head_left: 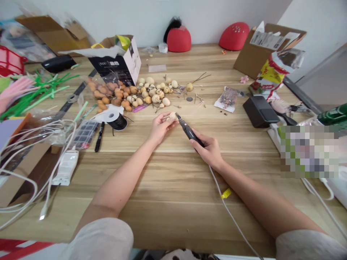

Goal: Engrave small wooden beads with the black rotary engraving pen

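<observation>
My left hand pinches a small pale round gourd over the middle of the table. In my right hand is a dark rotary tool, fingers wrapped round its body. The tool points up and to the left, its tip against or very close to the gourd; contact is too small to tell. A white cord with a yellow tag runs from the tool toward the table's front edge. Beyond my left hand lies a pile of pale gourds, with brown ones beside it.
A spool of black cord, a black marker and white cables lie to the left. On the right are a black box, a bag of small bits and a cardboard box. Red domes stand at the back.
</observation>
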Demonstrator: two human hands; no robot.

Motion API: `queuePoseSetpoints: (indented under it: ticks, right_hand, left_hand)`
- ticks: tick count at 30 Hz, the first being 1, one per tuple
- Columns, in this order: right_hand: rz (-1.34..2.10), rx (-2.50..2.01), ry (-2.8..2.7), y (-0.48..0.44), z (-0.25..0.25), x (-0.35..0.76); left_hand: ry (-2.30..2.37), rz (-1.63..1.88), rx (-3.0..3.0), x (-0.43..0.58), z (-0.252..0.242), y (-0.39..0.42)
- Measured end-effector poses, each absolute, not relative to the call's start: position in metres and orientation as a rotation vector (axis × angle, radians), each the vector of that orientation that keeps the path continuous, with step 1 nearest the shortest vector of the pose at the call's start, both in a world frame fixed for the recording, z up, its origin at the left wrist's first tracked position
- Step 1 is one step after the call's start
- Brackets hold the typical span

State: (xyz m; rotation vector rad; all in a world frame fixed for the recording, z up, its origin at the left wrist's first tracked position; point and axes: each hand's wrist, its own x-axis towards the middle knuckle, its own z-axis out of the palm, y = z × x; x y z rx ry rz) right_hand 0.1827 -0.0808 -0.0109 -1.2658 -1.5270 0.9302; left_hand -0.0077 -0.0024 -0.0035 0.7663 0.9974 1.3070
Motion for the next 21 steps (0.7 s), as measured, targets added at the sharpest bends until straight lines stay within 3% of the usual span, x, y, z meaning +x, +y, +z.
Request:
queuePoseSetpoints:
  ticks: [21]
  right_hand:
    - [0.925,-1.269,-1.547,-0.0807,-0.0113,0.1835]
  left_hand:
    - [0.995,1.294,0.785,-0.0077,-0.0024,-0.0027]
